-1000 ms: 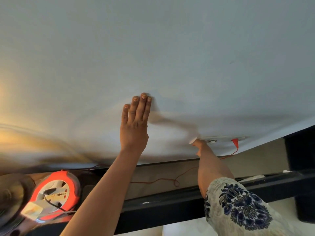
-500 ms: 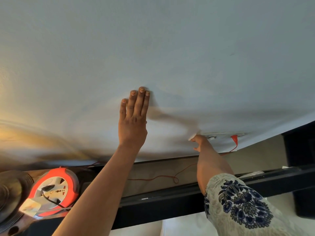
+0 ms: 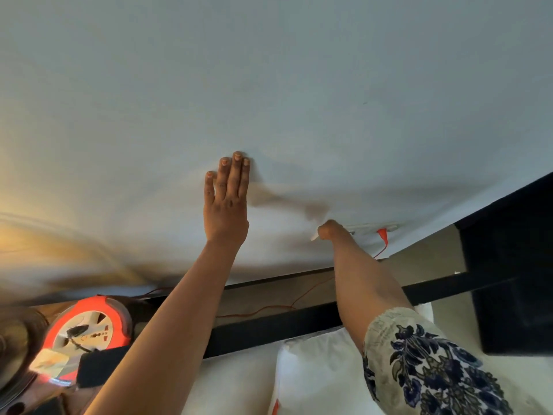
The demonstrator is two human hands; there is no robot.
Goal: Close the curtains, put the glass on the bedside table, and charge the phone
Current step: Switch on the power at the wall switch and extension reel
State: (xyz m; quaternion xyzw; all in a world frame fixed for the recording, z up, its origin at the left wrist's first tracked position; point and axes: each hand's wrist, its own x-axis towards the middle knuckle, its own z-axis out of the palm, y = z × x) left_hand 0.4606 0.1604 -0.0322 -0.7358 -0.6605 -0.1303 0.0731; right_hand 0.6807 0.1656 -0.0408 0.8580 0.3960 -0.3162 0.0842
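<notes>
Phone, glass and curtains are out of view, so charging seems barely begun: the left hand point(image 3: 226, 208) lies flat on the wall point(image 3: 269, 85), while at its three o'clock the right hand point(image 3: 327, 230) pinches a small white piece point(image 3: 314, 237), perhaps a charger plug, beside the wall socket point(image 3: 366, 226).

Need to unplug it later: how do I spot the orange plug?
On the pale wall, find the white socket strip beside the right hand, which pinches a white piece. The plug sits in the strip, the wall's only orange thing, cord trailing down.
</notes>
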